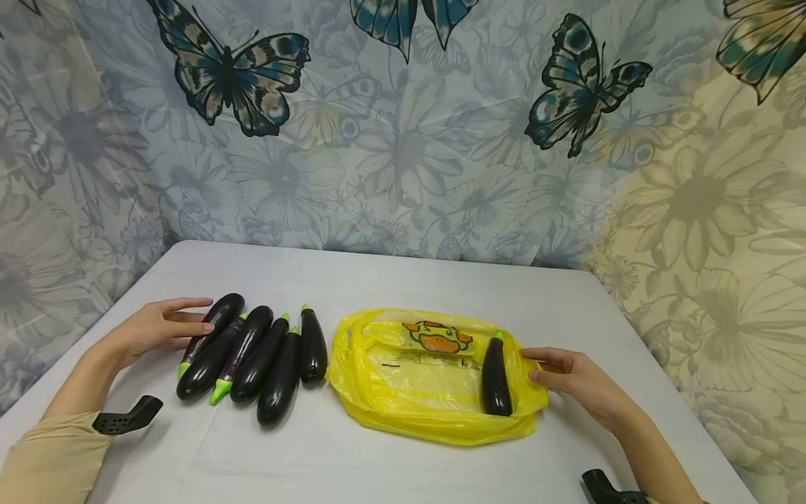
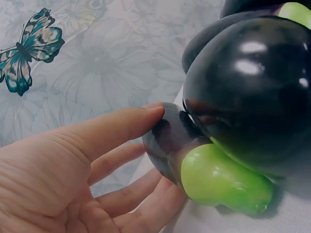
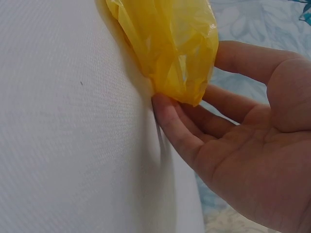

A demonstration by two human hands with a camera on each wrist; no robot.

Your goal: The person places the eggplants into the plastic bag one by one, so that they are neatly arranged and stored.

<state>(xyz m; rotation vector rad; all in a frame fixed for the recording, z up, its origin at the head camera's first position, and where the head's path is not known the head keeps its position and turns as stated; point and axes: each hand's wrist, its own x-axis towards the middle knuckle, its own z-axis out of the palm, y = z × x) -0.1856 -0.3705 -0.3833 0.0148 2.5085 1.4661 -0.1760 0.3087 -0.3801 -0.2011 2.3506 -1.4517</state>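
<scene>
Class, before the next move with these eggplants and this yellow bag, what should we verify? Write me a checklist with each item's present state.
1. Left hand at the leftmost eggplant: ok, fingertips touch it.
2. Right hand at the yellow plastic bag: ok, it touches the right edge.
3. Firm pinch on that edge: cannot tell.
4. All eggplants on the bag: not ok, one eggplant lies there; six are to the bag's left.
5. Bag mouth open: cannot tell.

Eggplants (image 1: 279, 378) are showing black, caps (image 1: 220, 392) green; yellow bag (image 1: 428, 402) bearing orange cartoon print (image 1: 437, 338); wall (image 1: 409, 154) displaying teal butterflies (image 1: 228, 77).
</scene>
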